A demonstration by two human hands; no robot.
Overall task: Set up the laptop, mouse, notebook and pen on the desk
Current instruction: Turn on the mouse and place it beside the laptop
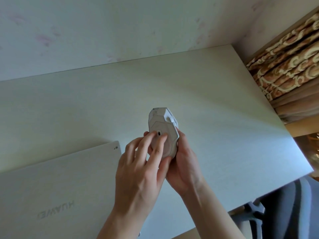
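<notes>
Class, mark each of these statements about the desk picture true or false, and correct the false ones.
1. The mouse is held with its underside facing the camera. True.
2. The laptop is open. False: its lid is closed.
3. The right hand cradles the mouse from the side. True.
4. The mouse rests on the desk. False: it is held up in both hands.
5. The left hand has fingertips on the mouse's underside. True.
6. A notebook lies beside the laptop. False: none is in view.
</notes>
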